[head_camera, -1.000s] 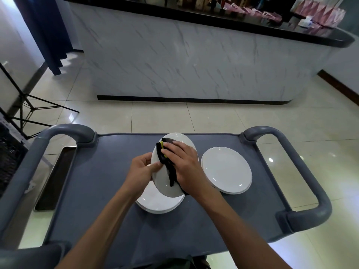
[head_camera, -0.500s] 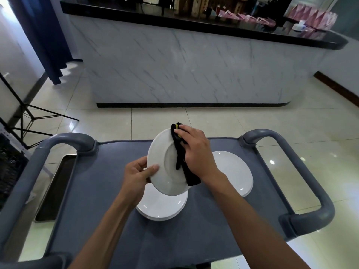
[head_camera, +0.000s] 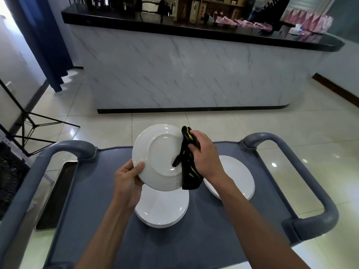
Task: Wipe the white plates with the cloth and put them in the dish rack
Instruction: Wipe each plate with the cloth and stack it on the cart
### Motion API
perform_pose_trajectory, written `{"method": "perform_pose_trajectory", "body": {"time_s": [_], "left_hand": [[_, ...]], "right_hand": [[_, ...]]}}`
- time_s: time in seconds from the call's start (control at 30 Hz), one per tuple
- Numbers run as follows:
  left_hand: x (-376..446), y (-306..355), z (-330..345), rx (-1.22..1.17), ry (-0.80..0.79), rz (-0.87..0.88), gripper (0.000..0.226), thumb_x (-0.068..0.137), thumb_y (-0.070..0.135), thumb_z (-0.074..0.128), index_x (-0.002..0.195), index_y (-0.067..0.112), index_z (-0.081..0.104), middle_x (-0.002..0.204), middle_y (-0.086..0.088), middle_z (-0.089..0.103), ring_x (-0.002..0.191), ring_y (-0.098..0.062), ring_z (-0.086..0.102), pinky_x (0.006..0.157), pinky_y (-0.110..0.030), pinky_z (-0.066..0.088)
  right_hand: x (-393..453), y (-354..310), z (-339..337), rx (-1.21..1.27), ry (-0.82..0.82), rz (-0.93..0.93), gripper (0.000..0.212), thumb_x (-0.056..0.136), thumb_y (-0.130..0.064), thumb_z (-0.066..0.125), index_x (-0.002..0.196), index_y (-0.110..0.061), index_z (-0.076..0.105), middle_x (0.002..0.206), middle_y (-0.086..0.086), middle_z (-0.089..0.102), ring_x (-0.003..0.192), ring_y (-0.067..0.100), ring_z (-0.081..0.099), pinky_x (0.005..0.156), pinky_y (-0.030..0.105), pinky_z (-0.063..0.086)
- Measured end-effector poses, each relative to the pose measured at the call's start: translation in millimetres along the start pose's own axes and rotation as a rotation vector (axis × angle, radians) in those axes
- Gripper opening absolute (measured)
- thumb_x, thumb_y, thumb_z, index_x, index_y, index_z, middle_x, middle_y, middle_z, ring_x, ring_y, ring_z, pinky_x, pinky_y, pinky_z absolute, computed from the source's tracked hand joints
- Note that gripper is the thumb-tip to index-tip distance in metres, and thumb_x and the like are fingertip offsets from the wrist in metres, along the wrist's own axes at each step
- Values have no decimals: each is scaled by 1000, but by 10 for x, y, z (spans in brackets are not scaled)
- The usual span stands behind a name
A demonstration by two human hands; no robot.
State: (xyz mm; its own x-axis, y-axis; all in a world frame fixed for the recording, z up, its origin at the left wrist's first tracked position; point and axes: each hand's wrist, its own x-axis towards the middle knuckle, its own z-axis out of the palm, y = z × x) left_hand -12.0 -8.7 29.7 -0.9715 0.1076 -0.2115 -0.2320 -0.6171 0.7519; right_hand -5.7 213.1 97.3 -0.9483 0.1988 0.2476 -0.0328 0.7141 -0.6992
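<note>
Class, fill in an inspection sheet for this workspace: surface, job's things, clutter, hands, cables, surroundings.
Surface: grey cart top.
Job's things: held plate, underside to camera, tilted; plate stack under it; single plate to the right; black-and-yellow cloth at the held plate's right edge. Dish rack: nothing seen.
Clutter: nothing seen.
Hands: left hand grips the held plate's rim; right hand grips the cloth.
Cables: nothing seen.
Surroundings: marble counter, tripod.

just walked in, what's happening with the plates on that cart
A person is wiping a white plate held up over a grey cart. The left hand grips its lower rim, underside facing the camera, while the right hand presses a black cloth against its right edge. More plates wait on the cart: a stack below and another plate to the right.
</note>
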Motion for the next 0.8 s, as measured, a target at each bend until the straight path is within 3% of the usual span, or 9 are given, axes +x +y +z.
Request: {"method": "perform_pose_trajectory", "body": {"time_s": [0.23, 0.33, 0.47, 0.8], "left_hand": [[86, 17, 27, -61, 102, -7, 24, 94, 0, 54, 111, 5, 70, 103, -10, 75, 89, -19, 70, 71, -28, 60], [90, 40, 66, -44, 137, -7, 24, 95, 1, 53, 113, 6, 69, 111, -13, 71, 95, -24, 67, 81, -37, 58], [96, 57, 93, -38, 163, -6, 23, 96, 1, 52, 109, 6, 70, 116, -18, 68, 101, -30, 63, 95, -49, 49], [103, 69, 128, -47, 174, -21, 24, 97, 3, 54, 110, 8, 72, 110, -20, 72, 90, -30, 69, 72, -35, 60]], "right_hand": [[-151, -57, 141, -6, -16, -61, 43, 94, 3, 58, 135, -6, 57, 137, 5, 56, 129, 23, 48, 112, 35, 36], [-279, -120, 280, -43, -37, -130, 45, 92, 3, 58, 136, -6, 57, 141, 6, 54, 130, 24, 47, 113, 33, 34], [-427, -195, 478, -73, -41, -243, 47, 89, 2, 60, 135, -7, 59, 142, 8, 54, 130, 27, 49, 109, 44, 39], [-692, -78, 737, -152, 19, -529, 43, 90, -2, 66, 132, -7, 62, 141, 9, 55, 131, 27, 50, 105, 45, 40]]}}
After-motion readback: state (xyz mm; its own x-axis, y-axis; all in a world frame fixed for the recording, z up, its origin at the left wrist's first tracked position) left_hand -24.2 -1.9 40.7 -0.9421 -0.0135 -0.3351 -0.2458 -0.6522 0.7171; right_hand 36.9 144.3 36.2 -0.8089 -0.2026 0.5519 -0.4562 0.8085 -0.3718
